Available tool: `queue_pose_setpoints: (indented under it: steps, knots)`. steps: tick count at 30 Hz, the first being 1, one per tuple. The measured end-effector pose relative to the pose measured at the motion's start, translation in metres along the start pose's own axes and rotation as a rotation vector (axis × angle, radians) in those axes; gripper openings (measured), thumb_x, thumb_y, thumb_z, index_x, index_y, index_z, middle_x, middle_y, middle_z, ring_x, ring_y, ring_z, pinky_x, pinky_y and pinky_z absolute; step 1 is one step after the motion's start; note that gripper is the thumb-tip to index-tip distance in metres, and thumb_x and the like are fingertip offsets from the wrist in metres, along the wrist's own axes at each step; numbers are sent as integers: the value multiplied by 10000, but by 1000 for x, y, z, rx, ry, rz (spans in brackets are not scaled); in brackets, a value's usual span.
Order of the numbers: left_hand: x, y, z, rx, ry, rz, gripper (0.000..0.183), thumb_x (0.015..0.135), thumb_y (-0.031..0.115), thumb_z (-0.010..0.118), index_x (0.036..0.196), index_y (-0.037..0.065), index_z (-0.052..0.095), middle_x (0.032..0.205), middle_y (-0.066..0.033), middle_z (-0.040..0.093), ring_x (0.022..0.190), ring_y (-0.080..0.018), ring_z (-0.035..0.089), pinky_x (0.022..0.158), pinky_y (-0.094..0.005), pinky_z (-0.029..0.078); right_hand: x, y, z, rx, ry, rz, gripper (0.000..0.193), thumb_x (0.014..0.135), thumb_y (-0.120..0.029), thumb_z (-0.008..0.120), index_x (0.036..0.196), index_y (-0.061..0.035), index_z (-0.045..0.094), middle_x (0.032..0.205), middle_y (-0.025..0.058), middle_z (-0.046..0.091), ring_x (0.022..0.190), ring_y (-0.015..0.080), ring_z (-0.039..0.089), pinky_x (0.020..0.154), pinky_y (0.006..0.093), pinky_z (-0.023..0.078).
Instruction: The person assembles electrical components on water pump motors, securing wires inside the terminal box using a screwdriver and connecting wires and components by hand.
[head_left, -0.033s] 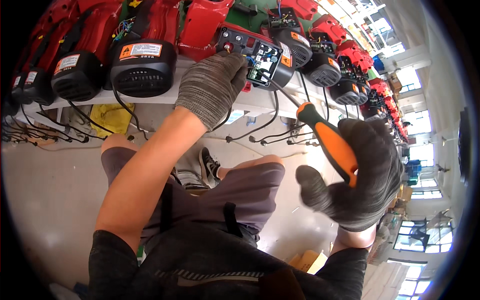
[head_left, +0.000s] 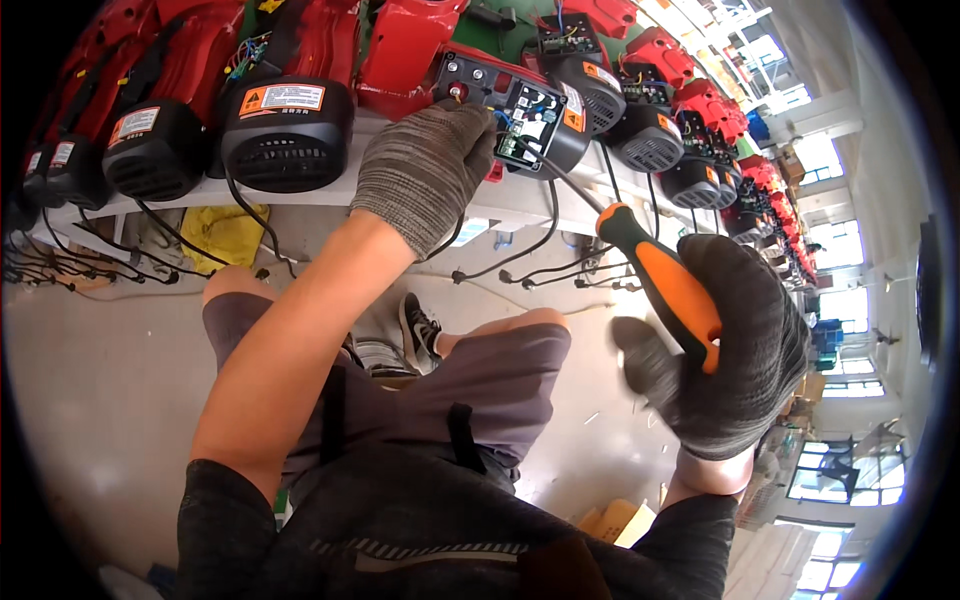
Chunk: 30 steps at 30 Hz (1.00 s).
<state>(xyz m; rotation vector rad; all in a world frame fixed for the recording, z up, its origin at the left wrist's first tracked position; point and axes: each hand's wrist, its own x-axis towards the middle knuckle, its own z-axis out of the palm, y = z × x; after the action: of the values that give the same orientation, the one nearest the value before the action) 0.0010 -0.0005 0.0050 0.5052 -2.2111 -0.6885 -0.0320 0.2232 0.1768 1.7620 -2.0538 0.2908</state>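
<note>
My gloved right hand [head_left: 738, 345] has its fingers around the orange and green handle of a screwdriver [head_left: 668, 280]; the thumb is smeared by motion and stands off the handle. The screwdriver's shaft slants up and left, its tip at the near edge of a circuit board [head_left: 530, 118]. That board sits in the open black end of a red and black motor machine [head_left: 482, 78]. At the board's left edge my gloved left hand [head_left: 425, 165] is closed, fingers curled against the housing beside thin blue wires. What its fingertips grip is hidden.
More red machines with black vented motor covers [head_left: 288, 135] line the bench [head_left: 330, 160] on both sides. Black power cords [head_left: 545, 225] hang off its front edge. A yellow bag [head_left: 212, 238] lies below. My legs are under me, and a cardboard box [head_left: 615, 520] stands at lower right.
My right hand has shifted slightly right, and its thumb has moved nearer the screwdriver handle. The handle has moved a little to the right. My left hand stays in place.
</note>
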Motion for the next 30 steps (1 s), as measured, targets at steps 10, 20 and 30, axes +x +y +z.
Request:
queue_pose_setpoints:
  steps: [10, 20, 30]
  knots:
    - [6, -5, -8, 68, -65, 117, 174, 916, 163, 637, 1036, 45, 681, 944, -158, 699, 922, -342, 685, 801, -449, 563, 6, 5, 7, 30, 104, -119, 411, 663, 11, 721, 1063, -41, 638, 1051, 158, 593, 925, 307, 625, 779, 402, 534]
    - [6, -7, 1, 113, -17, 104, 194, 933, 216, 631, 1035, 61, 688, 939, -156, 699, 897, -343, 679, 792, -468, 550, 5, 7, 9, 11, 114, -109, 437, 642, 15, 756, 1063, -22, 644, 1090, 172, 631, 942, 309, 650, 823, 408, 536]
    - [6, -8, -1, 110, -22, 154, 211, 950, 231, 602, 1041, 65, 694, 967, -139, 702, 922, -335, 674, 808, -457, 547, 3, 7, 8, 45, 98, -69, 413, 688, -21, 777, 1083, -27, 656, 1098, 175, 640, 961, 312, 659, 848, 411, 535]
